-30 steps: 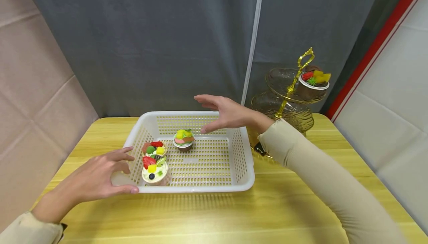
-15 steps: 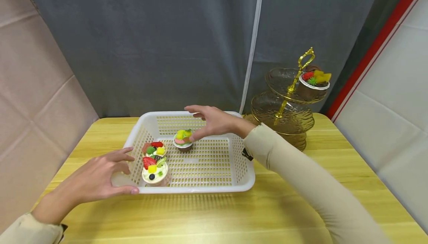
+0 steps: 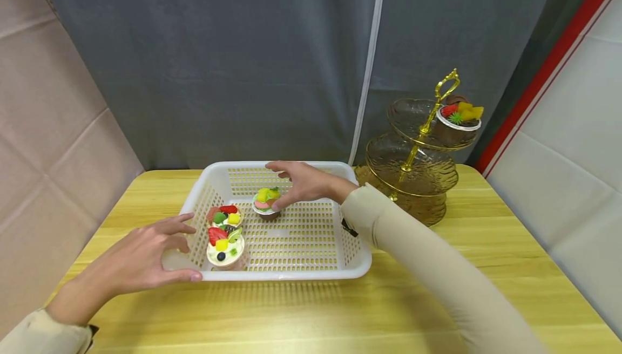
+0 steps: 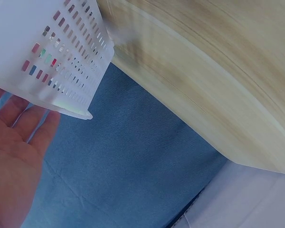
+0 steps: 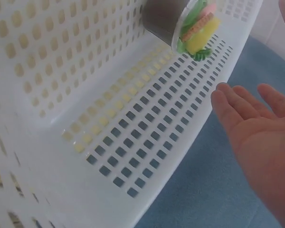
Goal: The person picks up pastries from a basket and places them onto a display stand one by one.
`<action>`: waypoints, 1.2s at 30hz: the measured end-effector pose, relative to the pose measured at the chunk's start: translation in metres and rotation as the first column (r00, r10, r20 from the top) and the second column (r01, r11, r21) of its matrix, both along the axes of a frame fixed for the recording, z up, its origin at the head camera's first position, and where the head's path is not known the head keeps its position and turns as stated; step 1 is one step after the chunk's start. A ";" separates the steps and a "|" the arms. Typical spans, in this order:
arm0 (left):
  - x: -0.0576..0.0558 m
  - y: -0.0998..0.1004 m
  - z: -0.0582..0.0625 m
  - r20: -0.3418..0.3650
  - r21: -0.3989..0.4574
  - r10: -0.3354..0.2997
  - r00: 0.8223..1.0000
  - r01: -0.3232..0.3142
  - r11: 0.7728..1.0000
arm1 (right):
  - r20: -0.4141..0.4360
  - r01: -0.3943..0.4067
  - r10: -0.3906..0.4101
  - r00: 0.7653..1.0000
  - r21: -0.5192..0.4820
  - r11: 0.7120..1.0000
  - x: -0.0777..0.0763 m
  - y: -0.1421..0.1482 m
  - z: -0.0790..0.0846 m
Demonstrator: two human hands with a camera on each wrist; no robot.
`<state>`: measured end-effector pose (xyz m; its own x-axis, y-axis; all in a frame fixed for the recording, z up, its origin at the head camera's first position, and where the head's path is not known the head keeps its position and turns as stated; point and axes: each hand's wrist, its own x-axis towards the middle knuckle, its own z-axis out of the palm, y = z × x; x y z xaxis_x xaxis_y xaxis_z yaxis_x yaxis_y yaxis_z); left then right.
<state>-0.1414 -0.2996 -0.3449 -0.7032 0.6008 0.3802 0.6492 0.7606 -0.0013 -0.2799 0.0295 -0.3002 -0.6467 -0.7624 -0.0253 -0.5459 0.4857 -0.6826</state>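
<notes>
A white plastic basket point(image 3: 301, 274) with slotted walls holds several toy cupcakes. My right hand point(image 3: 307, 182) reaches over it, fingers spread and apart from the thumb. The thumb overlaps the edge of a brown-cupped cupcake point(image 3: 262, 203) topped with green, pink and yellow pieces; in the right wrist view this cupcake point(image 5: 168, 21) lies off the fingertips with nothing gripped. My left hand point(image 3: 141, 257) is at the basket's left front corner, fingers loosely extended and thumb tip right at the rim. In the left wrist view its fingertips meet the basket's rim point(image 4: 69, 111).
Two cream cupcakes with fruit, a front one point(image 3: 225, 251) and one behind it point(image 3: 228, 218), sit at the basket's left end. A gold-handled tiered stand point(image 3: 413, 173) is at the back right, with a chocolate cupcake point(image 3: 457, 124) on top. Grey curtain point(image 3: 218, 62) hangs behind the wooden table point(image 3: 301, 321).
My right hand has moved left and down over the basket, bringing its thumb to the brown-cupped cupcake. The left hand and the cupcakes have kept their places.
</notes>
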 end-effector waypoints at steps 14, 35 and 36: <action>0.001 0.001 0.001 0.007 0.009 0.001 1.000 -0.001 1.000 | -0.033 -0.009 0.012 0.999 0.083 0.996 -0.003 -0.009 -0.017; 0.000 0.000 -0.001 0.005 0.010 -0.001 1.000 0.001 1.000 | -0.021 0.051 -0.047 0.999 0.242 0.969 -0.005 -0.023 -0.032; 0.000 0.000 -0.001 0.004 0.010 -0.001 1.000 0.001 1.000 | -0.023 0.052 -0.047 0.999 0.243 0.969 -0.005 -0.024 -0.033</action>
